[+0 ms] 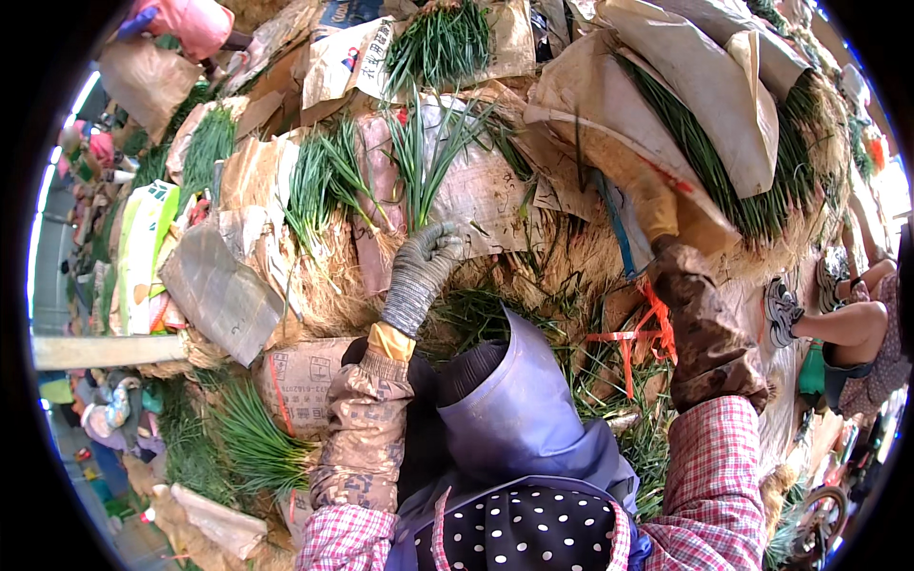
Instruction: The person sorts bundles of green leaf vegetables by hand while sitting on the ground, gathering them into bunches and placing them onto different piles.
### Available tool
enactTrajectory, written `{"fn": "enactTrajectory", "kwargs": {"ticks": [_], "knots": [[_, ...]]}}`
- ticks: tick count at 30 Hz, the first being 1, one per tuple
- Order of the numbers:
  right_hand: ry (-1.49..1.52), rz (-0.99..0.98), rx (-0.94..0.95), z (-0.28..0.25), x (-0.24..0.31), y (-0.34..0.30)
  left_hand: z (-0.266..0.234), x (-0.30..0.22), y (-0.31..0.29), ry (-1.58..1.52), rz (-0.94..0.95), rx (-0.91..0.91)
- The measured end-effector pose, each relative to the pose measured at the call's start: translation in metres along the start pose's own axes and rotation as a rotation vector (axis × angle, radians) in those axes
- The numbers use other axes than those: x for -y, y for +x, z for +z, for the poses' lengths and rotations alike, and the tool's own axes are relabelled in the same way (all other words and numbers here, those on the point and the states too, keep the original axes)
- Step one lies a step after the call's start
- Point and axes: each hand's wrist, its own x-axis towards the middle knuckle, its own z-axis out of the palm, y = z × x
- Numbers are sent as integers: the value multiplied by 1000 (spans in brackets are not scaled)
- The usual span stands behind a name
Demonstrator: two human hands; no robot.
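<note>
My left hand (426,262), in a grey ribbed glove, is closed around the lower ends of a small bunch of green onions (419,176). Their leaves fan out away from me over a pale sack sheet (490,205). My right hand (655,209), in a tan glove, is at the edge of a brown paper sheet (581,105); its fingers are blurred and I cannot make out their grip. Under and beside that paper lies a large heap of green onions (790,162). Another bunch of green onions (309,186) rests left of my left hand, roots toward me.
More green onions (443,48) lie at the far side and a bunch (252,443) at the lower left. Orange plastic strips (652,328) hang below my right hand. A grey sheet (224,285) lies at left. Other people are at the far left (190,29) and right (857,333).
</note>
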Motion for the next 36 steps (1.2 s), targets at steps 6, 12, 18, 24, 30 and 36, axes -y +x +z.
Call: {"fn": "enactTrajectory", "kwargs": {"ticks": [6,12,18,24,30,36], "knots": [[83,-12,307,46,76,-38,-5,5,-2,-10,-18,4],[-519,-61,108,102,48,-15,4,6,1,-47,-4,41],[-352,44,184,68,45,29,-4,2,-2,-7,-17,45],[-282,79,195,53,39,32,-10,-1,-9,-69,-3,31],[-233,106,152,29,30,36,-15,-8,-11,-31,-3,10],[-172,96,72,7,26,41,-22,-8,-14,-2,-62,32]]}}
